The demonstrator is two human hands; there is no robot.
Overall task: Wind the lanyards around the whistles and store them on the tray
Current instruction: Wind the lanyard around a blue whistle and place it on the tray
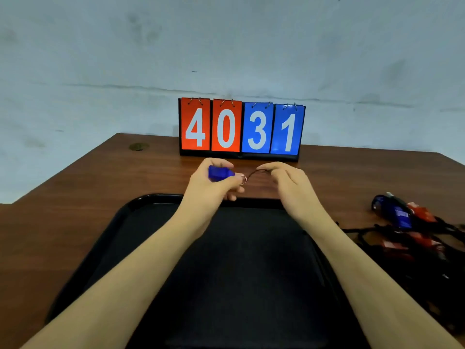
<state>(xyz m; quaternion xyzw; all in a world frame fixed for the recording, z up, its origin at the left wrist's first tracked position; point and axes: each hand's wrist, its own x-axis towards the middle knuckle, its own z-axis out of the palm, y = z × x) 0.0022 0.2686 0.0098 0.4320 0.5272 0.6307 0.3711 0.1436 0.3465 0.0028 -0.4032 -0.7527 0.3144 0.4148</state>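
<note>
My left hand (214, 187) grips a blue whistle (220, 173) above the far edge of the black tray (141, 205). A small metal ring (243, 179) hangs at the whistle's right end. From the ring a dark lanyard (254, 172) arcs to my right hand (286, 182), which pinches it between the fingertips. Both hands are held up over the table, just beyond the tray's far rim. The rest of the lanyard is hidden behind my right hand.
A heap of blue whistles (400, 212) and red whistles (422, 212) with tangled black lanyards lies on the brown table (100, 172) to the right of the tray. A flip scoreboard (241, 129) reading 4031 stands at the table's far edge against the wall.
</note>
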